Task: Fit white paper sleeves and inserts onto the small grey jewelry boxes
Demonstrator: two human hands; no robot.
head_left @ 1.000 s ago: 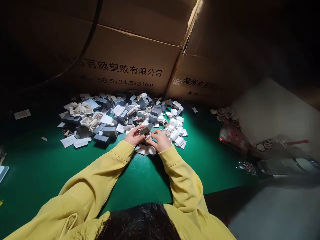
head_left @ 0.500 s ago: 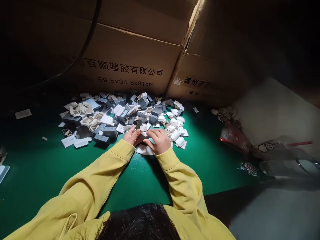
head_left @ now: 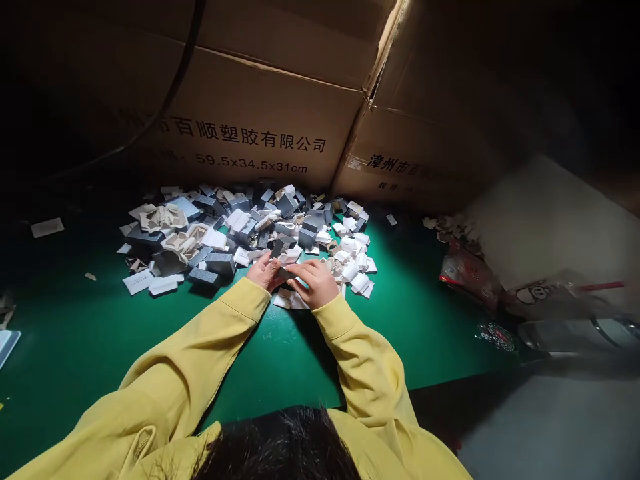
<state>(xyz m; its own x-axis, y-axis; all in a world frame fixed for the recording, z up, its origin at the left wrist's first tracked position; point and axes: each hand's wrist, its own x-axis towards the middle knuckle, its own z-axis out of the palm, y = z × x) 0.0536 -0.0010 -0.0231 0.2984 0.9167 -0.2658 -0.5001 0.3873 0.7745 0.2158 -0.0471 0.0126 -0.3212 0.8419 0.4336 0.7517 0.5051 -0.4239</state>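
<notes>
On the green felt-like table [head_left: 90, 333] I see a pile [head_left: 240, 230] of flat white cards and small grey boxes. At its near edge my left hand [head_left: 265, 272] and right hand [head_left: 314, 281] pinch together one small grey box [head_left: 286, 273]. Behind stand brown cardboard cartons [head_left: 260, 120]; at right lie shiny plastic bags [head_left: 545, 300].

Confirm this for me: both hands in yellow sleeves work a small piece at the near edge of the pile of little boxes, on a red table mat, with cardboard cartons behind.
Wrong on one count: the mat is green, not red, as the head view shows. The rest holds: the left hand and right hand meet on a small piece at the near edge of the pile, cardboard cartons behind.
</notes>
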